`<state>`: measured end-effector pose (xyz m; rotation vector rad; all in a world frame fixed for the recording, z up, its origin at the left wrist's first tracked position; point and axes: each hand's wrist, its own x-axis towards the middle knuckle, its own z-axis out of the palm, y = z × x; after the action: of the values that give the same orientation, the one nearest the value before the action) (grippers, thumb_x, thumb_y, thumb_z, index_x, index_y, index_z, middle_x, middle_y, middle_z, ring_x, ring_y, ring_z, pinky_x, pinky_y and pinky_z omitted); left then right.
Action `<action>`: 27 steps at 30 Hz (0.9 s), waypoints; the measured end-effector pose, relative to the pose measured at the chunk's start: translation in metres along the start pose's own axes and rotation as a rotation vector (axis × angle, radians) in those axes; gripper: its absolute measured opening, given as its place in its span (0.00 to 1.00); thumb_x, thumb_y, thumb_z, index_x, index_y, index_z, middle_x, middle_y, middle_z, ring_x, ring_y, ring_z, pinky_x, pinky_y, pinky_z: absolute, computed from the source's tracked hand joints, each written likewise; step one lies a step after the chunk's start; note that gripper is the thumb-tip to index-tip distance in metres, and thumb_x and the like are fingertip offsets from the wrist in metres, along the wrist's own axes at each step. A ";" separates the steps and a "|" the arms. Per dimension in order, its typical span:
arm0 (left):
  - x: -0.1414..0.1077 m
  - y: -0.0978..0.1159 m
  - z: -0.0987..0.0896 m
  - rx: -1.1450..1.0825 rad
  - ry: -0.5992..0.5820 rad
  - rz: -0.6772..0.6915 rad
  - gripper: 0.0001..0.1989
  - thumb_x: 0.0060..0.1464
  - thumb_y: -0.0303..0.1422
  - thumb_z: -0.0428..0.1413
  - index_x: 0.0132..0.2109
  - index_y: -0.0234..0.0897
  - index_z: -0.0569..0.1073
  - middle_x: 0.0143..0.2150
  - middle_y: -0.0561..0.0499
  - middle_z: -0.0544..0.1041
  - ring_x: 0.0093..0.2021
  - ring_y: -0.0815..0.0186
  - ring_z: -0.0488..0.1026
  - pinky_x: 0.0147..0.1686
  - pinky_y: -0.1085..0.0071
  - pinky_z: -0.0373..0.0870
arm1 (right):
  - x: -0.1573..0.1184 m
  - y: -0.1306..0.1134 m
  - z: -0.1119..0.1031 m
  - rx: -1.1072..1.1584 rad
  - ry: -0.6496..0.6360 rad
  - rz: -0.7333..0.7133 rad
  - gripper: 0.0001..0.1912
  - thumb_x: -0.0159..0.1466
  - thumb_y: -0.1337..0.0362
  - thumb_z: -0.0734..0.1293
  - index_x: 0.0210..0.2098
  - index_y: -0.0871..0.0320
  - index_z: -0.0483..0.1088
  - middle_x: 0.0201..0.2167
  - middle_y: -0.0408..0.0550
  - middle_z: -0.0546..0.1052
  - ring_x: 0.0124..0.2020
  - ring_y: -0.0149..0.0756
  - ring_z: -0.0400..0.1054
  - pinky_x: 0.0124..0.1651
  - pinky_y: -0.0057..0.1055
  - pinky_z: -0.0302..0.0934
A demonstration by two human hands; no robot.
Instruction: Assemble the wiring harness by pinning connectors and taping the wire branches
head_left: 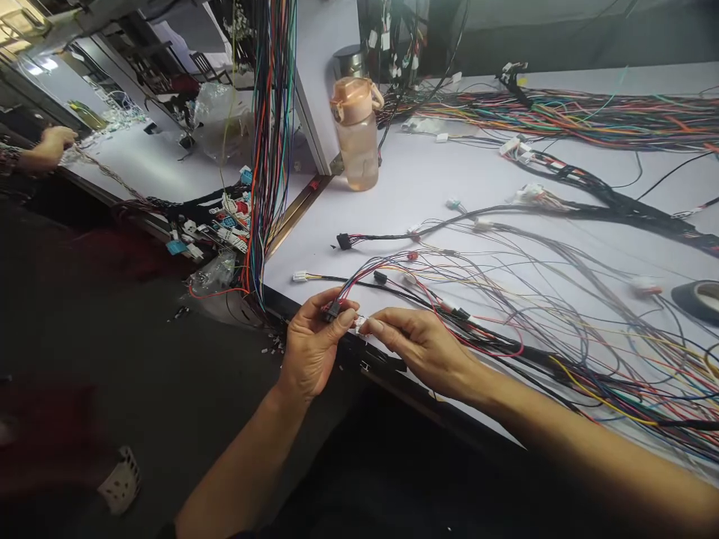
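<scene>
Near the table's front edge, my left hand [314, 340] is closed around a black wire connector [332, 308]. Red, blue and dark wires [368, 268] run out of its back and arch over to the right. Against it, my right hand [421, 344] pinches a small white piece [359, 323] between thumb and forefinger. The fingertips cover much of that piece, so its exact kind is hard to make out. Just beyond my hands lie a small black connector [380, 278], a red connector [413, 256] and a white connector [300, 276] on its cable.
A drinking bottle [359, 142] stands by the white post. To its left hangs a thick wire bundle [272, 135]. Wiring harnesses [607, 202] spread over the white table [393, 202], with a black tape roll [696, 299] at the right. Another person's hand [53, 146] is at the far left.
</scene>
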<state>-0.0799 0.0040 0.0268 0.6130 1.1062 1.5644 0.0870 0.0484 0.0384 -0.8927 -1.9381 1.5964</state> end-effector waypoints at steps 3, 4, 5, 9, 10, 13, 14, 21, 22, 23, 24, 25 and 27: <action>-0.001 -0.002 0.000 0.035 -0.019 0.034 0.16 0.43 0.24 0.67 0.41 0.44 0.80 0.32 0.56 0.79 0.34 0.75 0.76 0.39 0.79 0.74 | -0.001 0.002 0.001 -0.043 0.021 -0.029 0.18 0.70 0.56 0.58 0.29 0.60 0.69 0.22 0.38 0.60 0.24 0.25 0.53 0.26 0.24 0.49; -0.002 -0.002 0.000 0.046 -0.025 0.043 0.16 0.44 0.24 0.67 0.41 0.44 0.80 0.32 0.56 0.79 0.33 0.75 0.75 0.39 0.79 0.74 | -0.001 0.003 0.001 -0.055 0.030 -0.042 0.18 0.69 0.56 0.58 0.29 0.60 0.69 0.21 0.38 0.60 0.24 0.25 0.53 0.26 0.24 0.49; -0.002 -0.003 0.000 0.057 -0.032 0.051 0.16 0.44 0.24 0.67 0.41 0.44 0.80 0.32 0.56 0.78 0.33 0.75 0.75 0.39 0.79 0.74 | -0.001 0.004 0.002 -0.059 0.038 -0.054 0.18 0.69 0.57 0.59 0.29 0.60 0.70 0.21 0.38 0.62 0.24 0.25 0.54 0.26 0.24 0.49; -0.002 -0.004 0.000 0.069 -0.048 0.061 0.15 0.44 0.25 0.67 0.41 0.44 0.79 0.31 0.56 0.78 0.32 0.75 0.75 0.39 0.79 0.73 | -0.002 0.005 0.003 -0.007 0.128 -0.052 0.10 0.68 0.59 0.63 0.38 0.58 0.73 0.25 0.39 0.71 0.25 0.25 0.61 0.28 0.23 0.54; -0.002 -0.004 -0.001 0.067 -0.045 0.063 0.15 0.44 0.25 0.67 0.41 0.44 0.79 0.31 0.56 0.78 0.33 0.75 0.74 0.39 0.79 0.73 | -0.002 0.006 0.004 0.007 0.157 -0.044 0.09 0.67 0.60 0.64 0.39 0.57 0.73 0.26 0.39 0.73 0.25 0.25 0.62 0.27 0.23 0.55; -0.002 -0.002 -0.008 0.084 -0.075 0.026 0.17 0.43 0.25 0.68 0.42 0.45 0.79 0.34 0.55 0.78 0.35 0.74 0.74 0.40 0.79 0.72 | -0.001 0.009 0.004 0.002 0.211 -0.072 0.07 0.65 0.62 0.66 0.37 0.56 0.74 0.28 0.40 0.75 0.24 0.25 0.63 0.27 0.23 0.57; -0.003 0.000 -0.011 0.093 -0.120 -0.007 0.20 0.42 0.26 0.69 0.44 0.45 0.79 0.36 0.54 0.78 0.36 0.73 0.74 0.41 0.78 0.72 | 0.000 0.010 0.003 -0.013 0.221 -0.096 0.06 0.65 0.63 0.66 0.36 0.56 0.75 0.29 0.40 0.75 0.24 0.25 0.64 0.28 0.23 0.58; -0.011 0.006 -0.030 0.249 -0.172 -0.091 0.20 0.55 0.31 0.61 0.55 0.45 0.69 0.51 0.48 0.74 0.37 0.73 0.73 0.38 0.77 0.71 | 0.001 0.020 0.002 -0.102 0.243 -0.145 0.06 0.65 0.65 0.66 0.34 0.58 0.75 0.30 0.43 0.76 0.25 0.26 0.67 0.29 0.25 0.60; -0.012 0.006 -0.032 0.297 -0.175 -0.095 0.21 0.54 0.30 0.61 0.55 0.45 0.68 0.51 0.48 0.74 0.40 0.71 0.74 0.40 0.76 0.72 | 0.001 0.020 0.003 -0.107 0.242 -0.147 0.06 0.65 0.65 0.66 0.35 0.58 0.75 0.30 0.43 0.76 0.25 0.26 0.68 0.30 0.25 0.60; -0.012 0.007 -0.035 0.350 -0.182 -0.091 0.21 0.54 0.29 0.61 0.55 0.44 0.69 0.51 0.47 0.74 0.43 0.69 0.74 0.43 0.74 0.72 | 0.001 0.021 0.003 -0.111 0.238 -0.150 0.06 0.65 0.65 0.66 0.35 0.58 0.75 0.30 0.43 0.76 0.26 0.27 0.68 0.30 0.25 0.61; -0.012 0.007 -0.038 0.407 -0.189 -0.062 0.21 0.54 0.29 0.62 0.55 0.42 0.70 0.51 0.46 0.74 0.46 0.67 0.73 0.46 0.72 0.72 | 0.001 0.021 0.003 -0.114 0.232 -0.153 0.06 0.66 0.65 0.66 0.35 0.58 0.76 0.30 0.43 0.76 0.26 0.27 0.68 0.31 0.25 0.61; -0.012 0.007 -0.041 0.468 -0.193 -0.013 0.21 0.53 0.29 0.62 0.54 0.41 0.71 0.52 0.46 0.73 0.49 0.65 0.72 0.50 0.70 0.71 | 0.001 0.021 0.004 -0.116 0.228 -0.157 0.06 0.66 0.65 0.66 0.35 0.58 0.76 0.30 0.43 0.76 0.27 0.28 0.69 0.31 0.26 0.62; -0.011 0.008 -0.048 0.584 -0.195 0.098 0.20 0.51 0.29 0.63 0.53 0.40 0.74 0.54 0.45 0.69 0.54 0.63 0.69 0.55 0.68 0.68 | 0.000 0.021 0.005 -0.124 0.220 -0.168 0.06 0.66 0.65 0.66 0.35 0.58 0.76 0.30 0.44 0.76 0.29 0.29 0.70 0.33 0.26 0.62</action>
<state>-0.1207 -0.0229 0.0147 1.1986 1.4026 1.2194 0.0873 0.0479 0.0167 -0.8886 -1.9163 1.2400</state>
